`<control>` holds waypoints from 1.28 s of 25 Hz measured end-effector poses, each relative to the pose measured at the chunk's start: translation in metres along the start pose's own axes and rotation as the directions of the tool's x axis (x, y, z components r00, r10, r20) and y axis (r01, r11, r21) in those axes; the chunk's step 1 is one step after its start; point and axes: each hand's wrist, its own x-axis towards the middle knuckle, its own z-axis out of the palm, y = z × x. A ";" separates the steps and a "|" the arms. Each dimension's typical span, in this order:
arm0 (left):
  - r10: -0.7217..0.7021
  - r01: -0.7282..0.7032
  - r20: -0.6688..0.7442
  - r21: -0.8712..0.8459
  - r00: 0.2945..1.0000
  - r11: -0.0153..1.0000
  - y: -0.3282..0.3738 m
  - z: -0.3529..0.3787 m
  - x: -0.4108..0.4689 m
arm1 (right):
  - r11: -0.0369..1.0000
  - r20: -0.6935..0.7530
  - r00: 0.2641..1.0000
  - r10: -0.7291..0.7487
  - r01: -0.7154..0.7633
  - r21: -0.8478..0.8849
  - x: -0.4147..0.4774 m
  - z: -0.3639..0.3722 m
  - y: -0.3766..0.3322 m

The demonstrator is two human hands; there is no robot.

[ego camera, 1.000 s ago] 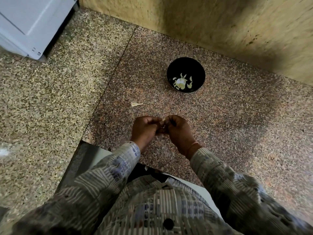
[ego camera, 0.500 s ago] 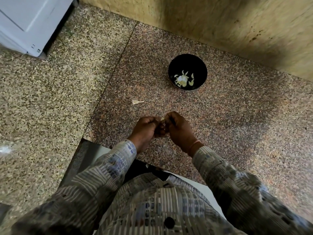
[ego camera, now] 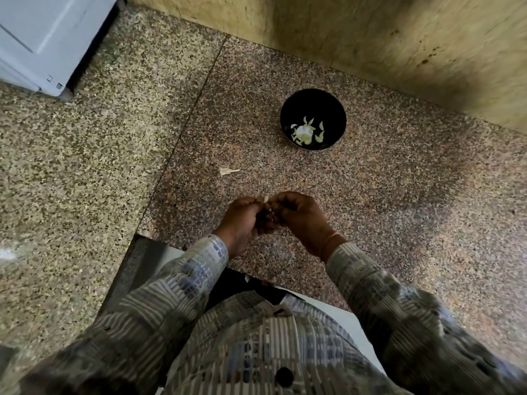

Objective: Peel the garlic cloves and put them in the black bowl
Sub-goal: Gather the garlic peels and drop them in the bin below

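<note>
A black bowl (ego camera: pixel 313 104) stands on the reddish granite counter and holds several pale peeled garlic cloves (ego camera: pixel 305 132). Closer to me, my left hand (ego camera: pixel 242 220) and my right hand (ego camera: pixel 299 218) meet fingertip to fingertip above the counter. Both pinch one small pale garlic clove (ego camera: pixel 264 199), which shows only as a sliver between the fingers. The rest of the clove is hidden by my fingers.
A scrap of garlic skin or stem (ego camera: pixel 228 171) lies on the counter left of the bowl. A white appliance (ego camera: pixel 48 38) stands at the far left. A yellowish wall (ego camera: pixel 399 38) runs behind the bowl. The counter's front edge (ego camera: pixel 176 243) is just below my wrists.
My hands have stayed together on the clove and lifted slightly; the clove now shows a little more between the fingertips. The bowl and the scrap have not moved.
</note>
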 end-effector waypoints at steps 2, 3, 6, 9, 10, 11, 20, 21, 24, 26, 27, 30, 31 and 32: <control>-0.020 0.020 -0.024 0.028 1.000 0.999 -0.001 0.000 0.004 | 0.999 -0.012 0.999 0.031 -0.031 0.011 0.001 0.001 0.001; -0.029 0.031 -0.051 0.052 0.998 0.998 -0.001 0.001 0.007 | 0.998 -0.037 0.998 0.055 -0.055 0.006 0.003 0.001 0.003; -0.039 0.067 -0.175 0.155 0.984 0.986 0.006 0.004 0.022 | 0.986 -0.166 0.979 0.121 -0.138 -0.097 0.012 0.001 0.014; 0.014 0.057 -0.301 0.228 0.954 0.972 0.029 0.010 0.044 | 0.951 -0.263 0.961 0.084 -0.156 -0.268 0.018 -0.002 0.026; 0.039 0.044 -0.322 0.248 0.946 0.968 0.035 0.010 0.055 | 0.947 -0.270 0.961 0.065 -0.145 -0.287 0.019 -0.002 0.028; 0.045 0.047 -0.324 0.271 0.945 0.962 0.039 0.010 0.063 | 0.946 -0.277 0.960 0.052 -0.136 -0.294 0.021 -0.002 0.030; -0.077 0.073 -0.151 -0.032 0.985 0.997 0.003 -0.023 0.015 | 0.748 -0.106 0.978 -0.181 0.067 -0.661 0.021 -0.009 0.014; -0.110 0.098 -0.125 -0.097 0.986 0.990 -0.006 -0.029 0.005 | 0.703 -0.065 0.977 -0.201 0.098 -0.705 0.024 -0.008 0.012; -0.170 0.140 -0.113 -0.234 0.979 0.962 -0.031 -0.039 -0.017 | 0.578 0.025 0.971 -0.237 0.162 -0.800 0.036 0.000 0.007; -0.172 0.138 -0.087 -0.308 0.981 0.941 -0.044 -0.045 -0.027 | 0.504 0.066 0.959 -0.277 0.203 -0.840 0.043 0.011 0.004; -0.167 0.136 -0.068 -0.329 0.984 0.935 -0.047 -0.048 -0.031 | 0.448 0.103 0.951 -0.292 0.231 -0.864 0.045 0.017 0.003; -0.203 0.187 -0.005 -0.362 0.979 0.913 -0.056 -0.054 -0.042 | 0.284 0.202 0.914 -0.353 0.310 -0.907 0.040 0.029 0.005; -0.225 0.214 0.016 -0.385 0.974 0.898 -0.060 -0.056 -0.045 | 0.253 0.218 0.896 -0.388 0.330 -0.909 0.037 0.029 0.007; -0.234 0.227 0.032 -0.407 0.972 0.885 -0.063 -0.058 -0.047 | 0.218 0.232 0.878 -0.418 0.345 -0.913 0.034 0.028 0.010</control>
